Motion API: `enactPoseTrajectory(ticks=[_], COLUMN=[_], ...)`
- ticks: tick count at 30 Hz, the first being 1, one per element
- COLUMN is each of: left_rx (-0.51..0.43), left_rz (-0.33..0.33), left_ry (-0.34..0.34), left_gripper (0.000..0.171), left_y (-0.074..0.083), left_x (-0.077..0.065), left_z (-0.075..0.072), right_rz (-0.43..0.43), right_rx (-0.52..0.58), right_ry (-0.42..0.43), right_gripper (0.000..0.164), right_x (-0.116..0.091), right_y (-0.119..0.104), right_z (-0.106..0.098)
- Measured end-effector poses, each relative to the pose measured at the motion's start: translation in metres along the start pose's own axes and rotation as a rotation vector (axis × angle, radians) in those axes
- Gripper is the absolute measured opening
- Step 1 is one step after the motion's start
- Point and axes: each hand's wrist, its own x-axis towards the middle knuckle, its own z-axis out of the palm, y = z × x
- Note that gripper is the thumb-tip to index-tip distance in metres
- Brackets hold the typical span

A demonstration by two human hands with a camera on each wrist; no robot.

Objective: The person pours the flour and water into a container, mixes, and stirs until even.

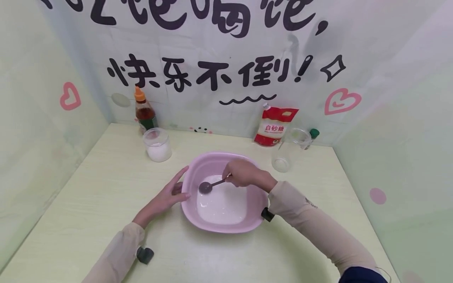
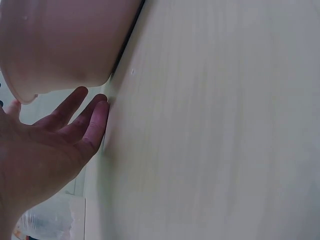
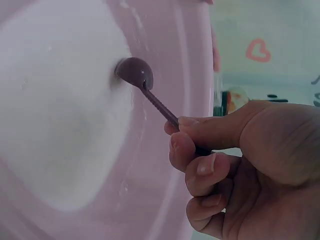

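A pink basin (image 1: 226, 228) holding white, milky liquid (image 1: 223, 204) stands mid-table. My right hand (image 1: 242, 173) reaches over it and pinches the handle of a dark, round-bowled spoon (image 1: 205, 188). In the right wrist view, the spoon's bowl (image 3: 134, 71) is at the liquid's edge, near the basin's inner wall. Whether it holds anything is not visible. At the basin's left side, my left hand (image 1: 170, 194) touches the rim with its thumb, and its fingers extend along the outside. Those fingers (image 2: 67, 110) look nearly straight in the left wrist view.
Behind the basin's left side stand a clear jar of white powder (image 1: 158, 151) and an orange-capped sauce bottle (image 1: 145, 114). A red-and-white sugar pouch (image 1: 271, 127), an upright clear jar (image 1: 283, 157) and a small green-capped container (image 1: 313, 135) are at the back right.
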Motion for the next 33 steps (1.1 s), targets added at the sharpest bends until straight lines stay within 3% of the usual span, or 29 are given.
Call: enactPoseTrajectory(ticks=[6,11,15,19,23,27,33], left_rx=[-0.001,0.005,0.000,0.004,0.004,0.001,0.003], left_rz=[-0.008,-0.003,-0.004,-0.010,-0.010,-0.006,-0.009], left_ry=[0.000,-0.003,-0.006,-0.005,-0.002,0.002,0.005], left_gripper=[0.088,0.088,0.088,0.088,0.088,0.088,0.088], left_y=[0.001,0.001,0.001,0.000,0.000,-0.001,-0.001], left_x=[0.000,0.000,0.000,0.000,0.000,0.000,0.000], left_z=[0.000,-0.001,-0.001,-0.001,-0.001,-0.001,-0.001], right_rz=[-0.060,0.051,0.154,0.250,0.304,0.273,0.194], right_rx=[0.050,0.070,0.022,-0.037,-0.097,-0.146,-0.102], right_ry=[-0.107,-0.231,-0.241,-0.195,-0.092,0.018,0.110], right_gripper=[0.017,0.013,0.009,0.010,0.010,0.017,0.022], right_x=[-0.017,-0.040,-0.055,-0.059,-0.053,-0.039,-0.016], right_y=[-0.009,-0.005,0.005,0.016,0.026,0.035,0.035], right_z=[0.009,0.004,-0.011,-0.026,-0.033,-0.033,-0.026])
